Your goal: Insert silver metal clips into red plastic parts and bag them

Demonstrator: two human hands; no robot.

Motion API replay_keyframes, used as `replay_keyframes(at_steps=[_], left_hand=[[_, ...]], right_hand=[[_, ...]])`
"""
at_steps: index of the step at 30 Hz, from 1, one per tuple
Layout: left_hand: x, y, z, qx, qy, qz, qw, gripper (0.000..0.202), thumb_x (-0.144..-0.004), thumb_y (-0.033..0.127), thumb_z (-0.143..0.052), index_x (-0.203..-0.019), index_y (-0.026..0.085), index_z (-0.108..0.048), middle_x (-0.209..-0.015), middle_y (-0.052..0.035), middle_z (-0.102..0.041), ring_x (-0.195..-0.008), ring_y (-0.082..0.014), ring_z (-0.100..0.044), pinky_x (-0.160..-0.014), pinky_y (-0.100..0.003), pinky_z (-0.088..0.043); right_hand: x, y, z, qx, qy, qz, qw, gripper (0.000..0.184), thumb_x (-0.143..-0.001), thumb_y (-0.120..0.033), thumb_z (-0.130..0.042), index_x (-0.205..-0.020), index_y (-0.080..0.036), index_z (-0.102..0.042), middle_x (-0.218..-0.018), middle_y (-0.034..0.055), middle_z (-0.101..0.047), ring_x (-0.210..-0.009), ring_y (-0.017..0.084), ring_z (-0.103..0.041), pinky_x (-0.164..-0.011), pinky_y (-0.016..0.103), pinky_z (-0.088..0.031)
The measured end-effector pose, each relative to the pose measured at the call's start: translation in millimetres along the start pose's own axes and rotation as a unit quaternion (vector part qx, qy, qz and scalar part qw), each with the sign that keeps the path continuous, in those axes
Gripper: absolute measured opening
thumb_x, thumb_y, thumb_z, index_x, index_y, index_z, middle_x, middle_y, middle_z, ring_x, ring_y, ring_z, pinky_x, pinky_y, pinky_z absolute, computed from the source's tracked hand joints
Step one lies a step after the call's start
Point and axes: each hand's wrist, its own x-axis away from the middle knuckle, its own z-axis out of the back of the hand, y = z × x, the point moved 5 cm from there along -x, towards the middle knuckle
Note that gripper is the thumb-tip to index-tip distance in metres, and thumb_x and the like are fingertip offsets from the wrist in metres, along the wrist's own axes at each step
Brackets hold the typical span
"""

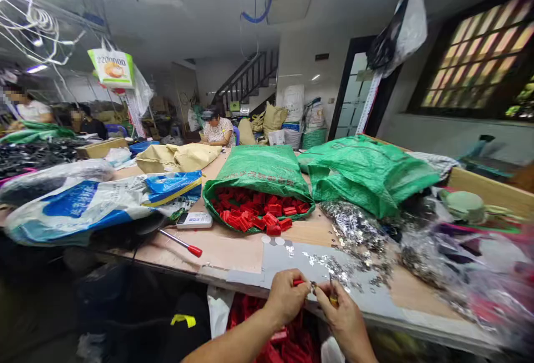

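Left hand (pixel 288 292) pinches a small red plastic-looking piece (pixel 297 282) over the flat grey sheet (pixel 275 258). Right hand (pixel 345 314) grasps a slim yellowish item (pixel 334 300), partly hidden. Red piece: probably light, stiff, slightly slick; best pinched by its sides.

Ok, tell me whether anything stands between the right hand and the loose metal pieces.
Nothing visible does: the loose metal pieces lie in the open on the grey sheet, just beyond the right hand. Its grip, though, holds a small yellow item.
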Motion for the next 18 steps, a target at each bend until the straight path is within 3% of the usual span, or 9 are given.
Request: replay_keyframes(at_steps=[5,9,11,18], left_hand=[[0.3,-2.4,-2.9,0.017,-0.028,0.027,0.999,0.009,-0.063,0.025,-0.050,-0.059,0.018,-0.053,-0.044,0.0059,-0.045,-0.042,-0.0089,-0.038,-0.045,-0.022,-0.031],[2.1,-1.4,2.6,0.000,-0.038,0.012,0.999,0.010,-0.062,0.028,-0.055,-0.060,0.017,-0.056,-0.048,0.0046,-0.049,-0.047,-0.0092,-0.042,-0.048,-0.021,-0.032],[2.3,-3.1,7.1,-0.009,-0.036,0.010,0.999,0.013,-0.063,0.030,-0.055,-0.061,0.017,-0.056,-0.049,0.0043,-0.050,-0.048,-0.0093,-0.043,-0.048,-0.021,-0.034],[-5.6,-11.6,24.8,-0.085,-0.002,0.019,0.996,0.018,-0.074,0.035,-0.048,-0.068,0.018,-0.053,-0.051,0.0050,-0.049,-0.045,-0.0097,-0.047,-0.048,-0.021,-0.039]], right_hand=[[4.3,4.4,-18.0,-0.177,-0.056,-0.107,0.977,0.035,-0.062,-0.050,-0.070,-0.067,-0.019,-0.054,-0.045,-0.0077,-0.040,-0.042,0.007,-0.034,-0.042,0.022,-0.027],[11.2,-1.8,-26.6,-0.327,-0.094,-0.186,0.922,0.034,-0.054,-0.036,-0.080,-0.064,-0.015,-0.055,-0.056,-0.0050,-0.049,-0.042,0.002,-0.030,-0.039,0.017,-0.022],[10.8,-3.0,-23.3,-0.355,-0.092,-0.201,0.908,0.033,-0.053,-0.032,-0.080,-0.063,-0.015,-0.054,-0.062,-0.0029,-0.054,-0.042,0.001,-0.030,-0.037,0.016,-0.022],[5.8,-1.0,4.9,-0.374,-0.066,-0.191,0.905,0.035,-0.058,-0.031,-0.080,-0.073,-0.018,-0.051,-0.066,-0.0031,-0.057,-0.042,0.002,-0.032,-0.036,0.016,-0.022]])
